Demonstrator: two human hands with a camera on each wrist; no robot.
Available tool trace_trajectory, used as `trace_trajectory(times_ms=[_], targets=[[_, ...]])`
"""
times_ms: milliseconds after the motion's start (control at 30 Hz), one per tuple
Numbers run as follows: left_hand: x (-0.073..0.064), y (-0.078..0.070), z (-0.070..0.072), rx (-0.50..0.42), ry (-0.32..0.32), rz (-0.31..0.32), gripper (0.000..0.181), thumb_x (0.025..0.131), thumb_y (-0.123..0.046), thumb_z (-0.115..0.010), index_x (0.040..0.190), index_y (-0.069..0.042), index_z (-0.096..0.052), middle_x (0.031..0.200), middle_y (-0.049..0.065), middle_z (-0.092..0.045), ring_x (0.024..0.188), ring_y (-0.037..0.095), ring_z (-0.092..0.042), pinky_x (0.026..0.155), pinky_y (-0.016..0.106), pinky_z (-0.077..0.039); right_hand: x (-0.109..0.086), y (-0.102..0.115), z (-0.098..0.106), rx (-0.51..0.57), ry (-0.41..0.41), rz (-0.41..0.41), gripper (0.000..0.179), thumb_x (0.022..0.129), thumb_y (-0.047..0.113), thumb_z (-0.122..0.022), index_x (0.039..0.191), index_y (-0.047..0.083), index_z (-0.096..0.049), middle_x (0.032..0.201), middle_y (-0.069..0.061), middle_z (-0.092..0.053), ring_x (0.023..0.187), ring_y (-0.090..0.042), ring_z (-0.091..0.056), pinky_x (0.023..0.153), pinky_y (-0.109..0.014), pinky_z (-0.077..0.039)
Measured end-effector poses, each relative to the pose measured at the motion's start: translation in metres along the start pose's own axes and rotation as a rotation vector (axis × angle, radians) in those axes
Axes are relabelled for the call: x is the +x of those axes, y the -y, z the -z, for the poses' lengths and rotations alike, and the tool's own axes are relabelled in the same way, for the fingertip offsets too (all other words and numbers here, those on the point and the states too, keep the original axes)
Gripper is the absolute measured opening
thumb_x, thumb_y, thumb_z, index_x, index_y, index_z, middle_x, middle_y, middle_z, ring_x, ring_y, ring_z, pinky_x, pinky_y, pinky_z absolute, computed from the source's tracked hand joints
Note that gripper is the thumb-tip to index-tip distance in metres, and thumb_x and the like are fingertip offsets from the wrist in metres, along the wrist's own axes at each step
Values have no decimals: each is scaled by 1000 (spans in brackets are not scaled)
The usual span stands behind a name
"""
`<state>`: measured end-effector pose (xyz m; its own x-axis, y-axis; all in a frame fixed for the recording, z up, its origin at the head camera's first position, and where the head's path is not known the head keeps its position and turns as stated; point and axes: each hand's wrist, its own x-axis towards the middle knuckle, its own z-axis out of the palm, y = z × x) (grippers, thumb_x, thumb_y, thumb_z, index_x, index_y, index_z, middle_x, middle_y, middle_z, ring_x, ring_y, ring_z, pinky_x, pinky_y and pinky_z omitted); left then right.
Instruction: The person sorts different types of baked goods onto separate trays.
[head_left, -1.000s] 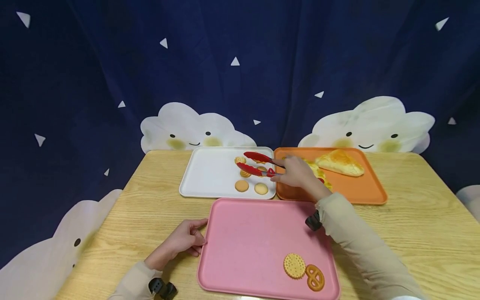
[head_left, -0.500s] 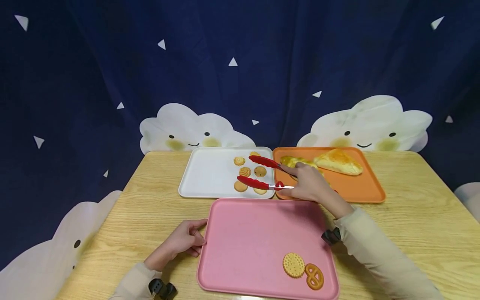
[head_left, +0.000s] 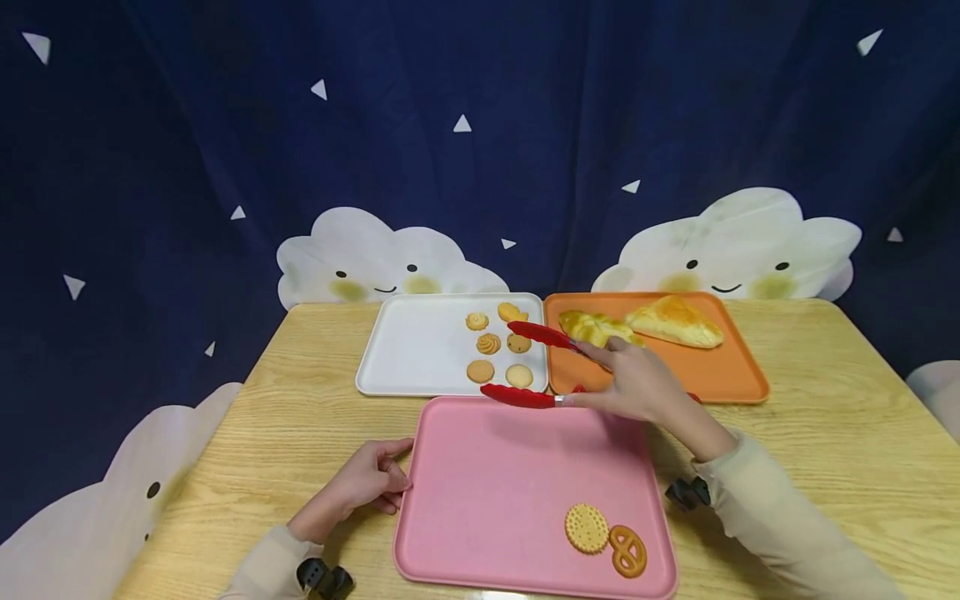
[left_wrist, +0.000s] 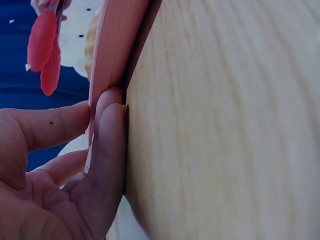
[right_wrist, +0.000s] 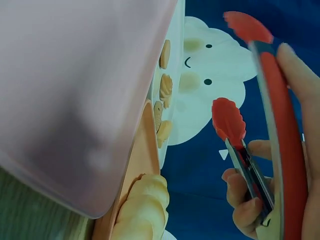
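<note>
My right hand (head_left: pixel 637 383) grips a pair of red-tipped tongs (head_left: pixel 521 397), their arms spread wide with nothing between the tips. They hover over the seam where the white tray (head_left: pixel 420 346) meets the pink tray (head_left: pixel 495 483). Several small cookies (head_left: pixel 488 343) lie on the right half of the white tray. By the pink tray's left edge, my left hand (head_left: pixel 367 477) holds the rim with thumb and fingers; the left wrist view shows the fingertips (left_wrist: pixel 111 112) against its wall. A round cracker (head_left: pixel 587 528) and a pretzel (head_left: pixel 628 551) lie in the pink tray's near right corner.
At the back right, an orange tray (head_left: pixel 731 379) bears a braided bread (head_left: pixel 592 327), partly behind my right hand, and a triangular pastry (head_left: pixel 675 322). The wooden table (head_left: pixel 300 392) runs beneath everything. A dark blue curtain (head_left: pixel 405 150) hangs behind it.
My right hand has drawn the tongs back from above the cookies, towards me and to the right, and their arms have spread wider. The left hand stays at the pink tray's rim.
</note>
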<state>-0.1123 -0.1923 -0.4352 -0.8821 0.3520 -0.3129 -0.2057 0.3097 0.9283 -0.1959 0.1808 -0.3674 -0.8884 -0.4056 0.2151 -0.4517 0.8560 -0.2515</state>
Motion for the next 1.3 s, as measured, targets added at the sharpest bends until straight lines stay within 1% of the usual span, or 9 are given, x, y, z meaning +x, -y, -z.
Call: trace_trajectory(times_ms=[100, 167, 233, 367, 467, 767, 967, 1133, 1300], targets=[[0, 0, 0, 3, -2, -1, 65, 78, 7, -54, 136, 13, -27, 63, 6, -59, 48, 12, -55, 46, 30, -51, -6, 1, 2, -6, 4, -9, 106, 54, 85, -50, 129, 10, -53, 98, -14, -57, 70, -27, -56, 57, -38, -48], [0, 0, 0, 4, -3, 0, 65, 78, 7, -54, 136, 13, -27, 63, 6, -59, 49, 12, -55, 46, 30, -52, -10, 1, 4, 6, -3, -14, 105, 54, 83, -53, 125, 6, -55, 103, -15, -58, 78, -29, -58, 63, -43, -50], [0, 0, 1, 4, -3, 0, 65, 78, 7, -54, 136, 13, -27, 63, 6, -59, 49, 13, -55, 46, 30, -52, -15, 1, 7, 20, -17, -16, 100, 55, 80, -57, 120, 4, -57, 103, -13, -59, 81, -28, -58, 65, -44, -50], [0, 1, 1, 3, -5, -1, 65, 78, 7, -54, 136, 12, -27, 63, 7, -59, 48, 13, -55, 46, 31, -52, -24, 2, 11, 37, -35, -15, 88, 56, 73, -65, 113, 6, -61, 93, -6, -60, 75, -21, -55, 60, -37, -47], [0, 1, 1, 3, -7, -1, 65, 78, 7, -55, 136, 12, -28, 64, 7, -59, 48, 13, -55, 46, 31, -52, -31, 1, 13, 34, -37, -8, 84, 57, 71, -67, 111, 7, -62, 92, -5, -61, 73, -19, -55, 59, -36, -47], [0, 0, -1, 7, -11, 3, 63, 79, 6, -55, 136, 12, -28, 63, 7, -59, 48, 13, -55, 46, 32, -52, -51, -7, 16, 14, -58, -5, 83, 56, 71, -67, 107, 7, -62, 93, -5, -62, 73, -21, -59, 60, -38, -48], [0, 0, 0, 6, -6, 0, 63, 79, 6, -54, 136, 13, -28, 63, 7, -59, 48, 13, -55, 46, 31, -52, -65, -13, 17, 0, -62, -8, 83, 55, 75, -64, 105, 9, -63, 92, -2, -62, 72, -19, -58, 60, -36, -48], [0, 0, 0, 2, -8, 3, 64, 79, 6, -54, 136, 12, -28, 63, 6, -59, 48, 13, -55, 46, 31, -52, -76, -19, 16, 5, -77, 20, 78, 55, 72, -67, 103, 11, -63, 88, 1, -60, 67, -15, -54, 57, -33, -45], [0, 0, 0, 4, -13, 7, 64, 78, 6, -55, 136, 12, -28, 63, 6, -59, 48, 13, -55, 46, 31, -52, -88, -23, 16, 12, -67, 52, 74, 57, 68, -69, 104, 12, -63, 92, 2, -60, 69, -14, -56, 57, -32, -45]])
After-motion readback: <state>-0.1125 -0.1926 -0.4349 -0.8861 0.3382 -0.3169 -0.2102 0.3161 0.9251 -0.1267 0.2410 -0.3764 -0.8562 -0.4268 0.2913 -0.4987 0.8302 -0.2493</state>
